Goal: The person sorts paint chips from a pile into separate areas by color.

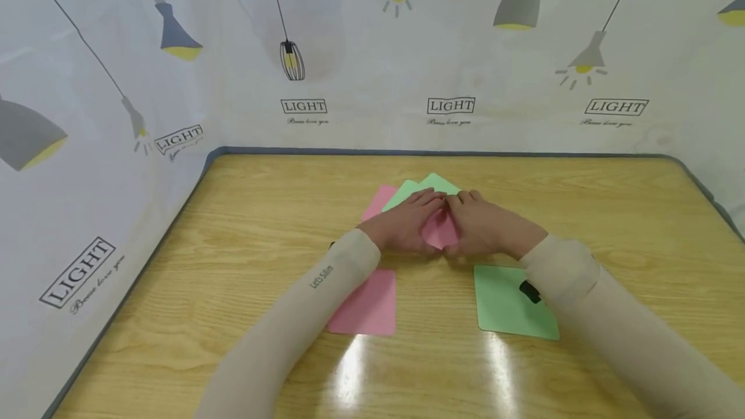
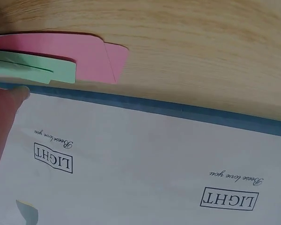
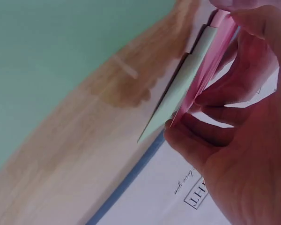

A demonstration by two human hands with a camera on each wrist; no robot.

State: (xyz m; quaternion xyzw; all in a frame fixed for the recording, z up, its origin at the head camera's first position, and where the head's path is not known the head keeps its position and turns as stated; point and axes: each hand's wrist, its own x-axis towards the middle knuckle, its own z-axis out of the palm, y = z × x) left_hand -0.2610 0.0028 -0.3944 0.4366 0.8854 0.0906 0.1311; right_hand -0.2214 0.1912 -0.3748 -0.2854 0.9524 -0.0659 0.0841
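In the head view, a pink paper sheet (image 1: 440, 230) stands bent between both hands near the middle of the table. My left hand (image 1: 404, 224) grips its left side. From the right, my right hand (image 1: 482, 225) pinches its edge between thumb and fingers, as the pink sheet (image 3: 207, 70) in the right wrist view shows. Just behind the hands lie overlapping green sheets (image 1: 433, 182) and another pink sheet (image 1: 377, 202), partly covered. The left wrist view catches only part of my left hand (image 2: 3, 117), beside the green sheet (image 2: 63, 71).
Nearer the body, a pink sheet (image 1: 369, 306) lies partly under the left forearm and a green sheet (image 1: 506, 306) partly under the right. The wooden table (image 1: 262, 212) meets a white lamp-printed curtain (image 1: 372, 70) along a blue edge at the back and sides.
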